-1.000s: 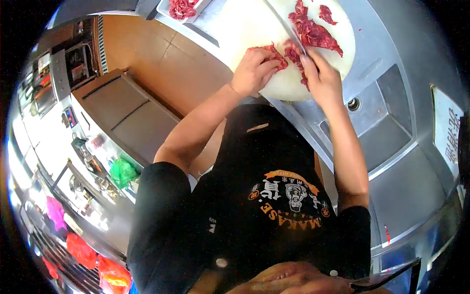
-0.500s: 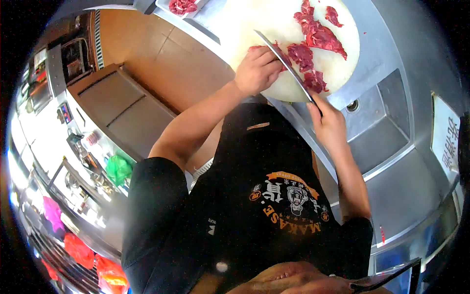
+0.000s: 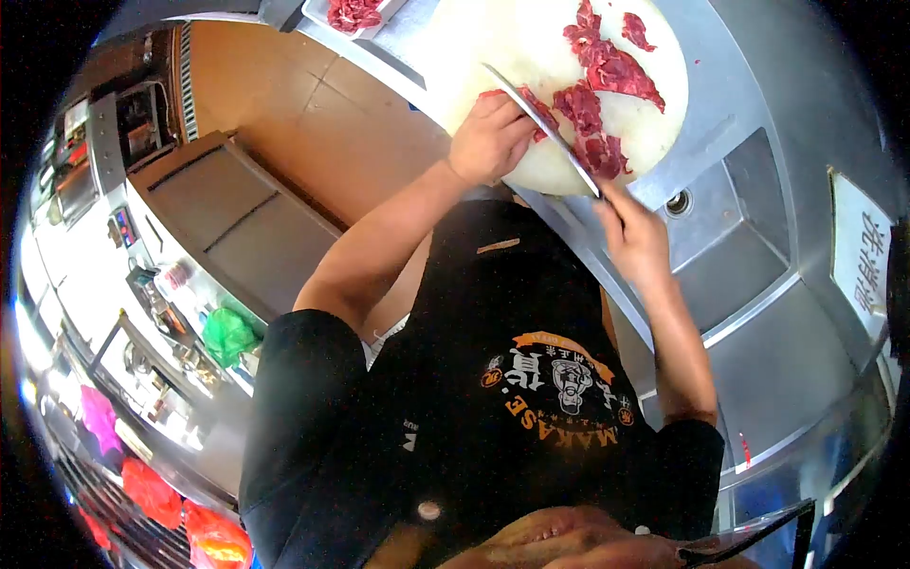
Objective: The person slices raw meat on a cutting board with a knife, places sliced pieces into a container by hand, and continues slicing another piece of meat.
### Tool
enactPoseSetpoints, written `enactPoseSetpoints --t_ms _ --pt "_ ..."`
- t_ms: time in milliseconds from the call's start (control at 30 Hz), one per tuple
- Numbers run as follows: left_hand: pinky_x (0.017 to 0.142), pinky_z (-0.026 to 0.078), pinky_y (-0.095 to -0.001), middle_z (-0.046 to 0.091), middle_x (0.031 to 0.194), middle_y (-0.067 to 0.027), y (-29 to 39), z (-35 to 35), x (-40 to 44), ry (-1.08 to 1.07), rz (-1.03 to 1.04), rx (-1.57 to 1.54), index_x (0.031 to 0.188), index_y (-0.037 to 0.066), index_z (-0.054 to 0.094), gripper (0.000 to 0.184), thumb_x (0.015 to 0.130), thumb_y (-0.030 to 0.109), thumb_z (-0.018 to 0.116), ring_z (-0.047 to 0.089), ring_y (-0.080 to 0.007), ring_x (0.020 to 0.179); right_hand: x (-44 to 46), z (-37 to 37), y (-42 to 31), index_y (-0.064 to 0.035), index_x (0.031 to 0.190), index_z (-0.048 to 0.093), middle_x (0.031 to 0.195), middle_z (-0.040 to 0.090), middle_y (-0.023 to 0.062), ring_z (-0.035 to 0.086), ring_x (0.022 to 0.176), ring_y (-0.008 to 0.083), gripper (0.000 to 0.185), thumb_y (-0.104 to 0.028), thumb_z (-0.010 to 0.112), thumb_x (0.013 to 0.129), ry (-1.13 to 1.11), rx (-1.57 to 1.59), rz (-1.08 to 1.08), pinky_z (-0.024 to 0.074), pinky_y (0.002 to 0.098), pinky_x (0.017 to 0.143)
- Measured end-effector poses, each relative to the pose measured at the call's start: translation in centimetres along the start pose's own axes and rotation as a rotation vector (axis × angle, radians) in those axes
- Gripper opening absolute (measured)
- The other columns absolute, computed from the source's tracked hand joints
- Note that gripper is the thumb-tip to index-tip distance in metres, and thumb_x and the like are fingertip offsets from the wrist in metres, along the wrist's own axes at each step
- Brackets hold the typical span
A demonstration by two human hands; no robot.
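A long knife (image 3: 542, 116) slants across the round white cutting board (image 3: 654, 142), its handle in my closed right hand (image 3: 633, 230). My left hand (image 3: 490, 139), fingers curled, holds down a piece of red raw meat (image 3: 538, 104) right beside the blade, and partly hides it. Just right of the blade lie more dark red meat pieces (image 3: 580, 107), reaching down to the board's near edge. Farther up the board are a larger slab of meat (image 3: 621, 74) and a small separate scrap (image 3: 638, 31).
A white tray (image 3: 374, 27) with cut meat (image 3: 354, 13) stands at the upper left of the board. To the right is a steel sink (image 3: 730, 237) with a drain. A steel counter (image 3: 180, 379) with a green bag (image 3: 227, 337) runs along the left side.
The knife and both hands have shifted slightly relative to the board, with the blade still beside the left fingers. The whole view has drifted a little; the grips look the same.
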State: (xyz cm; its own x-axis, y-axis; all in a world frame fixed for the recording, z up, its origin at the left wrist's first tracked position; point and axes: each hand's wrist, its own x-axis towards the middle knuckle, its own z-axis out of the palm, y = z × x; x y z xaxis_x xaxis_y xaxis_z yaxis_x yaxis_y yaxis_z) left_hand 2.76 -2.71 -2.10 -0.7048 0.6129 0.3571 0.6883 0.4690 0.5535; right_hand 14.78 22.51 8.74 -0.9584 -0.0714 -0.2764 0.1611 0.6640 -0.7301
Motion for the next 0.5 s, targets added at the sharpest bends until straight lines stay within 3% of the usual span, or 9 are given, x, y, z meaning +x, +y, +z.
enactPoseSetpoints --t_ms 100,200,267,333,400,467,500 --pt "0.099 0.050 -0.0455 0.068 0.116 -0.0081 0.5 0.1 0.3 0.027 -0.016 0.025 0.104 0.010 0.075 0.029 0.075 0.006 0.076 0.063 -0.0316 0.111 -3.0 -0.2 0.6 -0.0169 0.136 0.066 0.103 0.074 0.0181 0.073 0.091 0.0376 0.038 -0.027 0.068 0.099 0.041 -0.010 0.013 0.0582 0.0453 0.076" --pt "0.099 0.050 -0.0455 0.068 0.116 -0.0085 0.6 0.1 0.5 0.038 -0.021 0.030 0.104 0.010 0.075 0.030 0.074 0.006 0.077 0.063 -0.0311 0.112 -1.9 0.1 0.5 -0.0168 0.135 0.067 0.100 0.074 0.0195 0.073 0.089 0.0389 0.037 -0.027 0.068 0.099 -0.054 -0.016 0.115 0.0575 0.0470 0.074" --pt "0.096 0.051 -0.0428 0.068 0.116 -0.0074 0.7 0.0 0.7 0.043 -0.014 0.006 0.103 0.010 0.075 0.029 0.075 0.005 0.075 0.063 -0.0302 0.112 1.7 2.6 1.0 -0.0165 0.134 0.067 0.102 0.074 0.0201 0.072 0.090 0.0397 0.036 -0.027 0.068 0.099 0.021 -0.061 0.014 0.0572 0.0472 0.073" --pt "0.095 0.052 -0.0417 0.067 0.115 -0.0067 0.4 -0.1 0.5 0.040 -0.008 -0.015 0.102 0.010 0.075 0.028 0.075 0.004 0.075 0.063 -0.0297 0.111 7.5 5.1 0.5 -0.0146 0.132 0.068 0.106 0.074 0.0202 0.072 0.092 0.0409 0.035 -0.031 0.065 0.101 0.107 0.084 -0.155 0.0568 0.0478 0.076" --pt "0.095 0.052 -0.0421 0.067 0.114 -0.0064 0.2 0.0 0.5 0.027 0.003 -0.060 0.101 0.009 0.075 0.028 0.073 0.003 0.076 0.064 -0.0295 0.110 12.5 5.7 -0.4 -0.0137 0.131 0.068 0.107 0.074 0.0206 0.071 0.094 0.0418 0.038 -0.038 0.061 0.102 0.068 0.168 -0.015 0.0562 0.0482 0.080" --pt "0.095 0.052 -0.0432 0.066 0.114 -0.0082 0.1 -0.7 0.5 -0.007 0.023 -0.055 0.102 0.009 0.075 0.029 0.074 0.003 0.076 0.064 -0.0308 0.109 13.8 4.2 -1.9 -0.0090 0.134 0.066 0.113 0.074 0.0210 0.073 0.102 0.0362 0.041 -0.035 0.062 0.104 0.156 0.042 0.073 0.0552 0.0375 0.090" --pt "0.096 0.052 -0.0433 0.066 0.114 -0.0089 -0.3 -0.9 0.3 -0.005 0.034 -0.057 0.102 0.009 0.075 0.028 0.075 0.003 0.076 0.064 -0.0312 0.109 12.9 3.6 -1.8 -0.0089 0.135 0.066 0.111 0.075 0.0196 0.074 0.099 0.0313 0.042 -0.036 0.063 0.103 0.243 0.192 0.149 0.0551 0.0355 0.089"
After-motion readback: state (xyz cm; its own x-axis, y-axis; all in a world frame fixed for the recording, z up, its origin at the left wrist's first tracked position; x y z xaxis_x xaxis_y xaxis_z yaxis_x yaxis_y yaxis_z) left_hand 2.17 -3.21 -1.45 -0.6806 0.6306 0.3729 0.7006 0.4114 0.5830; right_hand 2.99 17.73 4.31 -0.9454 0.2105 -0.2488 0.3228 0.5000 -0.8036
